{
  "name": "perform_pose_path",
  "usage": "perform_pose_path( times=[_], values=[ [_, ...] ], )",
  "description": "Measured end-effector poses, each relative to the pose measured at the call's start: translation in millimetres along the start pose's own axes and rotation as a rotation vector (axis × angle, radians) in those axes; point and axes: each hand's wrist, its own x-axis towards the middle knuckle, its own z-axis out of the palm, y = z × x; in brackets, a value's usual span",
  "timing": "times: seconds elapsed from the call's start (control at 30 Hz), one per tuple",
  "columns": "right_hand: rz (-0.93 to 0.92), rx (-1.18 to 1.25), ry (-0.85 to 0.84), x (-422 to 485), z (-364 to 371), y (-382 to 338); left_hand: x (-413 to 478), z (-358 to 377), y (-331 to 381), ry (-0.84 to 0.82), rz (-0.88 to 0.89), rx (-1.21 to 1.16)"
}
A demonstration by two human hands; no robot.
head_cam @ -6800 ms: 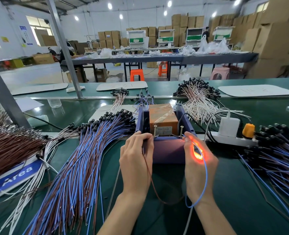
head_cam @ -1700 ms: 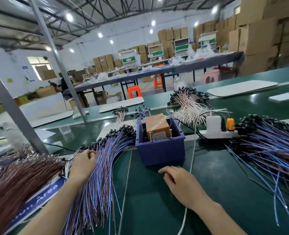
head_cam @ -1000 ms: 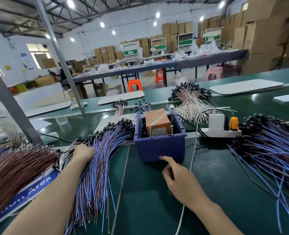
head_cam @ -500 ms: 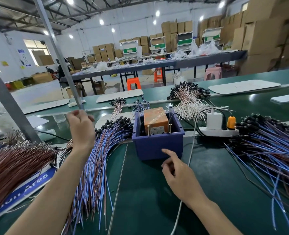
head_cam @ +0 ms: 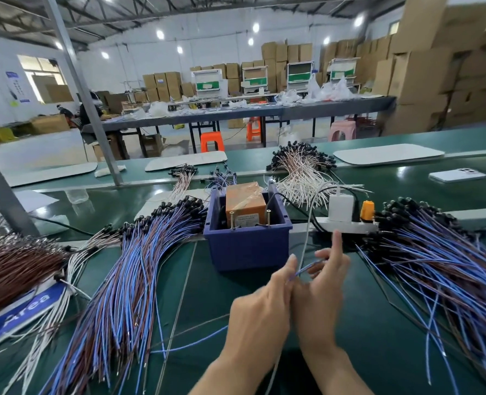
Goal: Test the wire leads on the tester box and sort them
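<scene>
The tester box is a blue bin with an orange unit and two upright metal pins inside, at the table's centre. In front of it my left hand pinches a blue-and-brown wire lead at its near end. My right hand is beside it, fingers raised around the lead's far end, index finger pointing up. A big fan of blue-and-brown leads lies left of the box, and another pile lies to the right.
Brown leads and white leads lie at far left over a blue sign. A white power strip with charger and orange plug sits right of the box. White-brown leads lie behind. A phone rests far right.
My left hand lifted a lead out of the left pile and brought it to the centre in front of the box. My right hand rose to meet it there.
</scene>
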Motion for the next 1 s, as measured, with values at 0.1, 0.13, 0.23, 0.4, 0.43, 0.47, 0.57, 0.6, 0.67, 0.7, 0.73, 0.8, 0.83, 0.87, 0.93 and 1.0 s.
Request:
perform_pose_path(
  times=[0.1,0.13,0.23,0.4,0.43,0.47,0.57,0.6,0.67,0.7,0.73,0.8,0.83,0.87,0.93,1.0],
  values=[
    [-0.058,-0.108,0.047,5,0,6,-8,3,-5,0.027,0.128,0.021],
    [-0.069,-0.124,0.065,6,1,6,-11,3,-5,0.033,0.162,0.036],
    [-0.065,-0.167,0.069,6,2,7,-14,4,-6,0.033,0.196,0.022],
    [-0.006,-0.093,0.055,13,0,4,-19,8,-4,-0.009,0.238,0.02],
    [-0.037,-0.112,0.054,13,-1,4,-20,7,-4,-0.017,0.243,0.018],
    [-0.052,-0.122,0.061,14,-2,6,-21,7,-3,-0.019,0.25,0.017],
    [-0.029,-0.087,0.074,19,-2,9,-21,4,0,-0.017,0.253,0.026],
    [-0.025,-0.083,0.072,19,-1,10,-21,3,1,-0.01,0.251,0.028],
    [-0.03,-0.087,0.071,20,0,13,-21,2,3,0.0,0.244,0.015],
    [-0.039,-0.089,0.075,20,-1,14,-22,0,4,-0.002,0.243,0.004],
    [-0.051,-0.092,0.08,21,-1,15,-23,-1,4,-0.009,0.24,-0.004],
    [-0.08,-0.097,0.073,23,-2,17,-24,-5,5,-0.032,0.224,-0.007],
    [-0.093,-0.099,0.064,24,-2,18,-25,-7,6,-0.04,0.215,-0.011],
    [-0.108,-0.1,0.058,25,-3,18,-25,-9,7,-0.042,0.209,-0.021],
    [-0.154,-0.102,0.048,26,-5,19,-27,-12,6,-0.038,0.224,-0.045],
    [-0.191,-0.111,0.025,26,-9,21,-28,-16,1,-0.029,0.251,-0.066]
  ],
)
